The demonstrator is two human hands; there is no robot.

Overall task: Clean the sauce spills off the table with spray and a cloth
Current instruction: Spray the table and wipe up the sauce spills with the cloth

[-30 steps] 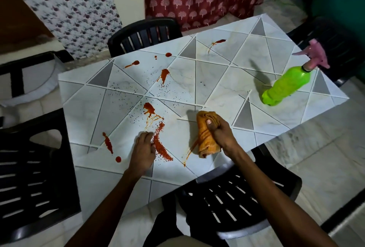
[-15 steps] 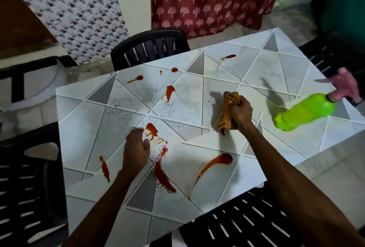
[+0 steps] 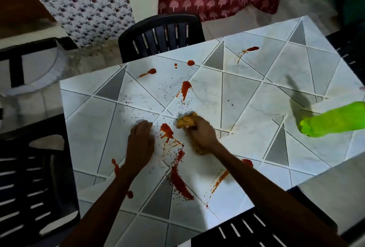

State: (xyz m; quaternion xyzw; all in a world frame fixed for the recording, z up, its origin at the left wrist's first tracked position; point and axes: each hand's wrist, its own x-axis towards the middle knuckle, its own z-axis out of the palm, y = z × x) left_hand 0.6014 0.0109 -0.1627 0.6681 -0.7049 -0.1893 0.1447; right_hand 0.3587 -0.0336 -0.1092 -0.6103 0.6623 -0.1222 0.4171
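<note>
- Swinging back to the left now, the right hand [image 3: 201,135] has brought the cloth [image 3: 185,121] to the middle of the table [image 3: 246,92]. Half a second ago it was over by the spray bottle [image 3: 333,121].
- Its fingers are clenched round the bunched orange cloth and press it to the top just right of the central sauce splash [image 3: 166,131]. I can't tell whether cloth and splash are touching.
- The left hand [image 3: 141,140] hasn't shifted. It lies palm down just left of that same splash, fingers loose and holding nothing, and I'd say it is bracing.
- The bottle lies tilted at the right edge, well apart from both hands, with its nozzle out of sight.
- No spill looks gone yet. The long streak [image 3: 179,183] near the front, the smear [image 3: 220,179] under the right forearm, the far blot [image 3: 185,88] and the thin splash [image 3: 249,49] far right are all still red.
- My read is that it's early days. The wipe is lining up on the central splash, and dragging could spread it.
</note>
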